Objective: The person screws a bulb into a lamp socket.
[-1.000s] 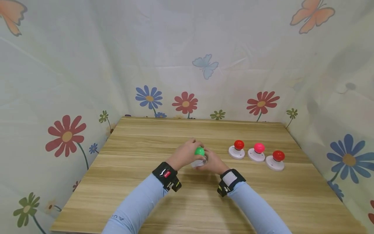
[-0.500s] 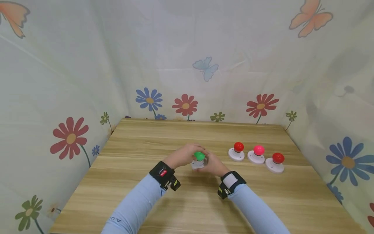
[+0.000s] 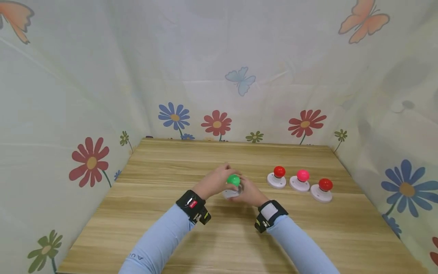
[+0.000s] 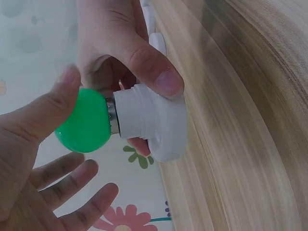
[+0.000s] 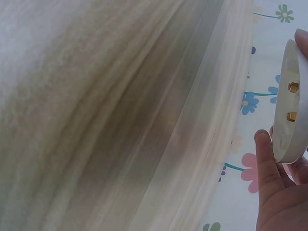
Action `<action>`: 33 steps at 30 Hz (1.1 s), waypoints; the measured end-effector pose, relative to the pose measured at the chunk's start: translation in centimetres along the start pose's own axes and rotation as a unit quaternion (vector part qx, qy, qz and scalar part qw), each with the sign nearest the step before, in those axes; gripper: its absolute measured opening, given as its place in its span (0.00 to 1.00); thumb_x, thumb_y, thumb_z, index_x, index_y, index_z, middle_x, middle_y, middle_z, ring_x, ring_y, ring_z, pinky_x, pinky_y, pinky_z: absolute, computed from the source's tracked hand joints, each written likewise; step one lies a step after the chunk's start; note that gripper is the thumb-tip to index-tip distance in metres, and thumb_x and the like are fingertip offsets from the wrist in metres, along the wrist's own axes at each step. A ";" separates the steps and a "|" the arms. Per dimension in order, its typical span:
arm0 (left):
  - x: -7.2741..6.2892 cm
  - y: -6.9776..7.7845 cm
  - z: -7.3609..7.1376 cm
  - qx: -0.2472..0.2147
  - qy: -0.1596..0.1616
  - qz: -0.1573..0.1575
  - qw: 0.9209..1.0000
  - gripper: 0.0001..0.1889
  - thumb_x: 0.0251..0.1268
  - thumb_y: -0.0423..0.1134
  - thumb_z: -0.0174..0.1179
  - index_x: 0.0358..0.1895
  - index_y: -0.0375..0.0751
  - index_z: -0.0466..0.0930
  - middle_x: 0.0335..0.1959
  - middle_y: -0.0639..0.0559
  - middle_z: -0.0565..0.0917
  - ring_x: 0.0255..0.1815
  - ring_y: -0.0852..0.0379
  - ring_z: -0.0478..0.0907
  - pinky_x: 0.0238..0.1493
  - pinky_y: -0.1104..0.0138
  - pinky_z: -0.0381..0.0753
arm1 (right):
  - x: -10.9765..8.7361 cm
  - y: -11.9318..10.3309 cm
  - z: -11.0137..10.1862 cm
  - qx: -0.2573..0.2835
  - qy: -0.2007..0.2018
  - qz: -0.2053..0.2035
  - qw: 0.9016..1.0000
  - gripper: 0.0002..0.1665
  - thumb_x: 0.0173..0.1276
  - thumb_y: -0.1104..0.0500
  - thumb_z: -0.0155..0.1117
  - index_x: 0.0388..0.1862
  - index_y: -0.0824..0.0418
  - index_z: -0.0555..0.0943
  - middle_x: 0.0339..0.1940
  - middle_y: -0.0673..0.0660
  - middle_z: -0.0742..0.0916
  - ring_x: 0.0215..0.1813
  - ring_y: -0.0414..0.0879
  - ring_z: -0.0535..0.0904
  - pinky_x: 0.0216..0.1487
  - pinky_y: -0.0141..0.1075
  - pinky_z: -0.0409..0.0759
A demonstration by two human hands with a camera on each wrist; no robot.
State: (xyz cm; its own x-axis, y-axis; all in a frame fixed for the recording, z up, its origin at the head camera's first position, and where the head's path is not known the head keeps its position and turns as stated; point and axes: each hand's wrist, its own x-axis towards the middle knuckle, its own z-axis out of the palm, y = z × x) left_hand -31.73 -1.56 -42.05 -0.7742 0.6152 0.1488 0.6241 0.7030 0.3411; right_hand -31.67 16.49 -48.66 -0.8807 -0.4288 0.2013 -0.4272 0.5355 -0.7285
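In the head view my right hand (image 3: 251,193) grips a white round lamp holder (image 4: 166,122), its thumb pressing the base rim in the left wrist view. A green light bulb (image 4: 85,121) sits in the holder's socket, with a strip of metal thread showing between them. My left hand (image 3: 215,183) is around the bulb; its thumb lies against the green globe while the other fingers are spread and stand off it. The right wrist view shows the holder's hollow underside (image 5: 288,103) with brass terminals, tilted and raised off the table.
To the right on the wooden table (image 3: 164,163) stand three white holders with bulbs: a red bulb (image 3: 279,171), a pink bulb (image 3: 303,175) and another red bulb (image 3: 325,184). A flower-printed curtain (image 3: 191,57) encloses the table's back and sides.
My left fingers, closed over the top of the green bulb half a second ago, have loosened and spread away from it. The right hand keeps its grip on the lamp holder.
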 end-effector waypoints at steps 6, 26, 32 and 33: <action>-0.1 -0.5 -0.2 -0.009 -0.009 0.042 0.999 0.32 0.57 0.33 0.69 0.65 0.61 0.72 0.73 0.48 0.63 0.71 0.47 0.64 0.64 0.58 0.73 | -0.1 0.1 0.0 0.003 0.003 0.018 1.000 0.48 0.45 0.52 0.81 0.64 0.66 0.72 0.60 0.62 0.80 0.59 0.56 0.76 0.61 0.53 0.73; -0.1 0.8 -0.2 0.010 -0.025 -0.030 0.999 0.23 0.62 0.47 0.64 0.61 0.53 0.76 0.51 0.52 0.77 0.47 0.60 0.77 0.50 0.68 0.80 | 0.0 0.4 0.1 0.010 -0.003 0.019 1.000 0.52 0.44 0.54 0.82 0.68 0.64 0.69 0.60 0.61 0.80 0.58 0.53 0.77 0.61 0.51 0.73; 0.0 0.7 0.0 0.010 -0.018 -0.034 0.999 0.29 0.60 0.50 0.66 0.65 0.52 0.73 0.57 0.49 0.76 0.51 0.57 0.77 0.52 0.65 0.80 | 0.0 0.3 0.1 0.017 -0.003 0.015 1.000 0.47 0.44 0.54 0.82 0.63 0.64 0.72 0.57 0.60 0.82 0.56 0.53 0.78 0.60 0.51 0.74; -0.1 0.7 0.0 0.006 -0.020 -0.032 0.999 0.31 0.59 0.48 0.67 0.66 0.53 0.71 0.59 0.49 0.76 0.55 0.55 0.76 0.55 0.64 0.79 | 0.0 0.3 0.1 0.016 -0.001 0.016 1.000 0.47 0.44 0.54 0.82 0.63 0.64 0.72 0.57 0.60 0.82 0.56 0.53 0.78 0.60 0.51 0.74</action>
State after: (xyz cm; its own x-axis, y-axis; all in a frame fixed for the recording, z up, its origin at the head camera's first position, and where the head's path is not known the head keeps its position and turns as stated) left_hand -31.26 -1.13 -41.78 -0.8082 0.5820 0.0901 0.5744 0.7453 0.3384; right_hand -31.80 16.59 -48.94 -0.8931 -0.4140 0.1759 -0.3924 0.5256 -0.7548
